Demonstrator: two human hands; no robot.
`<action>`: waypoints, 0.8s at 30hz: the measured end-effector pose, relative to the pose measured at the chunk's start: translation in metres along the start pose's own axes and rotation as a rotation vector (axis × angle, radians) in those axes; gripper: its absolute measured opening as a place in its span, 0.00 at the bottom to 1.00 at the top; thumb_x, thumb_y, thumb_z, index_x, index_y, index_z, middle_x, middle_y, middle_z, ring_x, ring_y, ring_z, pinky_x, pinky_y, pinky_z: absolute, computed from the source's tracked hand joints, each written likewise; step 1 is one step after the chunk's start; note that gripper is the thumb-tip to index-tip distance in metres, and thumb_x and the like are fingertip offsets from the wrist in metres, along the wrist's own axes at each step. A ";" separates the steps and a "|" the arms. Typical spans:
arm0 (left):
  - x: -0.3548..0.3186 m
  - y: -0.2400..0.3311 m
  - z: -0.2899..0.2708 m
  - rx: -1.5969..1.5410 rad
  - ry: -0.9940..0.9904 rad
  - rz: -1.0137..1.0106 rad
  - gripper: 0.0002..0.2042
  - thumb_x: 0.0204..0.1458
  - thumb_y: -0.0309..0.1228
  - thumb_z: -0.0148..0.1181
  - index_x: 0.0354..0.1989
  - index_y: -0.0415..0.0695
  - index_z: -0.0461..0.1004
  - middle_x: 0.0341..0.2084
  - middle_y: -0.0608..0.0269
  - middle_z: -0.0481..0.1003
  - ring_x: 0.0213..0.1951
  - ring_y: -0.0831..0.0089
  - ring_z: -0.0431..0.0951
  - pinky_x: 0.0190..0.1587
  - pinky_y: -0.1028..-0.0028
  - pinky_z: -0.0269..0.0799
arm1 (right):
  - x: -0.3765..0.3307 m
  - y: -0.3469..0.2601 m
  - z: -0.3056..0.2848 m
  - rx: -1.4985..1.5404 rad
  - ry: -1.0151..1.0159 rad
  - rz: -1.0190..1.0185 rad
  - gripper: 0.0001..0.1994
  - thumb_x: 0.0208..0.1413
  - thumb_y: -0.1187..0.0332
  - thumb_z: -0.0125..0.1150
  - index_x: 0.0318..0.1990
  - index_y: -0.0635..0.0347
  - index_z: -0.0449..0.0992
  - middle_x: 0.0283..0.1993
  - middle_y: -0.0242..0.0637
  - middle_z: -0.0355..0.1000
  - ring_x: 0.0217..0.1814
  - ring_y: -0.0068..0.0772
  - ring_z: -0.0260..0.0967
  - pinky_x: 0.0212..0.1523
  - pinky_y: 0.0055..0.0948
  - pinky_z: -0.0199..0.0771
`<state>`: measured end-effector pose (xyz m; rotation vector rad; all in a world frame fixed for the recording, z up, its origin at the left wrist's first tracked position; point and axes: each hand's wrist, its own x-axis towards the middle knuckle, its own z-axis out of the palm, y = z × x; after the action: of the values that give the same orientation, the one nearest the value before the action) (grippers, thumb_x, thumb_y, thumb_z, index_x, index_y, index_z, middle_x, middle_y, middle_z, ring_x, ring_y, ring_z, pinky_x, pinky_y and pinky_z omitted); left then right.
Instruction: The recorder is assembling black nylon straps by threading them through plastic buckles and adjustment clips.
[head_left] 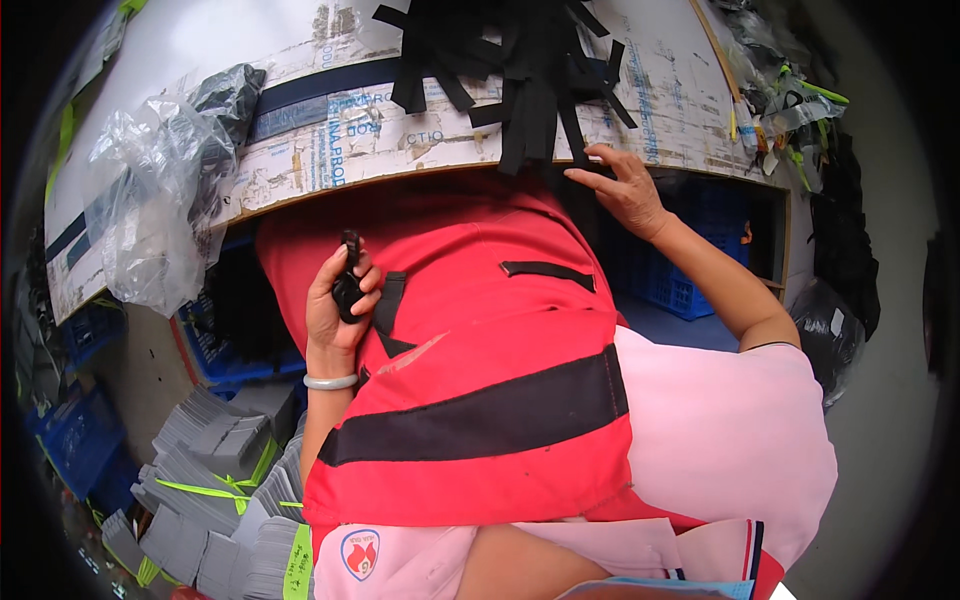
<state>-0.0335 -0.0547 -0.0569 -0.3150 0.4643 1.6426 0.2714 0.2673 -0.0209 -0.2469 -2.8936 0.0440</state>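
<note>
Left hand (338, 300) closed around black buckle (348, 285); right hand (625, 188) open, fingertips on black straps (530, 80).

Blue crates (690, 280) mostly hidden under table (400, 140), contents unclear.

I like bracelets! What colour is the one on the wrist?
The bangle on the left hand wrist looks pale whitish-grey, seen clearly in the head view.

Single head-worn view, aimed steeply down from close above; lap, red fabric (470, 400) and table edge (420, 170) are covered. No second view is given.
</note>
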 end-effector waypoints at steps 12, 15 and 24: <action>0.005 -0.015 0.058 0.751 0.168 0.325 0.09 0.60 0.32 0.56 0.38 0.39 0.77 0.16 0.67 0.71 0.12 0.87 0.61 0.14 0.85 0.51 | 0.137 -0.119 -0.080 0.987 -0.214 0.236 0.08 0.56 0.73 0.61 0.43 0.63 0.77 0.28 0.36 0.75 0.26 0.29 0.73 0.32 0.22 0.73; 0.001 -0.014 0.058 0.795 0.179 0.450 0.09 0.60 0.31 0.56 0.41 0.39 0.78 0.15 0.70 0.70 0.12 0.88 0.61 0.15 0.85 0.50 | 0.154 -0.138 -0.048 1.137 -0.218 0.146 0.08 0.57 0.72 0.61 0.41 0.65 0.77 0.26 0.32 0.73 0.22 0.18 0.66 0.26 0.19 0.68; -0.019 -0.006 0.046 0.857 0.312 0.704 0.10 0.57 0.25 0.60 0.45 0.38 0.79 0.18 0.74 0.71 0.18 0.90 0.64 0.19 0.87 0.55 | 0.182 -0.179 -0.013 1.583 -0.691 0.638 0.09 0.62 0.67 0.57 0.41 0.64 0.76 0.22 0.28 0.70 0.17 0.14 0.62 0.16 0.16 0.59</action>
<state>-0.0220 -0.0490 -0.0085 0.2803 1.5846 1.8789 0.0713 0.1220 0.0427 -0.8432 -2.1233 2.6302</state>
